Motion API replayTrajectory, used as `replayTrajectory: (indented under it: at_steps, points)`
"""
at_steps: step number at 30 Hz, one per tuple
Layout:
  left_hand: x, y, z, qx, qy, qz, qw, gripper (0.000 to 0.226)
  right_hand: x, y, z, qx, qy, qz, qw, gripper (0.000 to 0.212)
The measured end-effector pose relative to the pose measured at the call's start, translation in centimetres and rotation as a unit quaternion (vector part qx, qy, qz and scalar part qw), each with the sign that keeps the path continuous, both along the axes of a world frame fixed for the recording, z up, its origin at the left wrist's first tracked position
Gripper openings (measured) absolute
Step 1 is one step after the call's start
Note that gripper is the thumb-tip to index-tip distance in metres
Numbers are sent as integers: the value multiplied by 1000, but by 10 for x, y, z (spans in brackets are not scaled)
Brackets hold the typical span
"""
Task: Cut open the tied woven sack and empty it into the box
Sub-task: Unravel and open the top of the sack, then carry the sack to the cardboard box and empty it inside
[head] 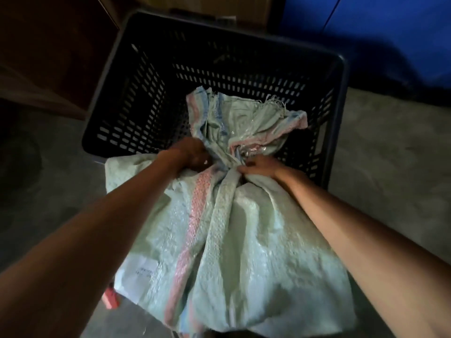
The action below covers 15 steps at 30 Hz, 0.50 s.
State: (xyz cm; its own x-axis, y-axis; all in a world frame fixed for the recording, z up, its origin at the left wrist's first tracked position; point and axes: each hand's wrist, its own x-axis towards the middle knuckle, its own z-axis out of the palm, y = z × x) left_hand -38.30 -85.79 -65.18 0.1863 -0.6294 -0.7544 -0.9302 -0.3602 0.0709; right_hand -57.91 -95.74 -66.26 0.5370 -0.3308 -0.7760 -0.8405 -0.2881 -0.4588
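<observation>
The person is leaning over a pale green woven sack [244, 240] with pink and blue stripes. Its bulk is lying on the near side of a black slotted box [146, 93], and its top end is hanging over the box's near rim. The gathered neck is sitting right at that rim. The loose, frayed top is spilling inside the box, and a bit of crinkled clear plastic [246, 147] is showing among the folds.

Both hands are working at the neck. The left hand [192, 154] is curling into a fist round the bunched fabric on the left side. The right hand [258, 167] is pinching the gathered fabric on the right side, with its fingers bent tight. The two hands are sitting close together with only the twisted neck between them — whether a tie is round it is not clear.

A white paper label [141, 267] is showing on the sack's lower left part, and a small red thing [111, 298] is peeking out just beside that corner. The box is standing on a grey concrete floor [390, 147], with a blue surface [366, 32] behind it to the right.
</observation>
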Motion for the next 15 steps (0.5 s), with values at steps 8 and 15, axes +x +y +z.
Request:
replayTrajectory:
  at_steps: [8,15]
  points:
    - [-35,100,189,-298,41,250,920,47,-83,64,203,-192,-86,-30,977,63]
    - [-138,293,265,-189,40,394,899,39,-207,212,313,-195,-9,-17,981,66]
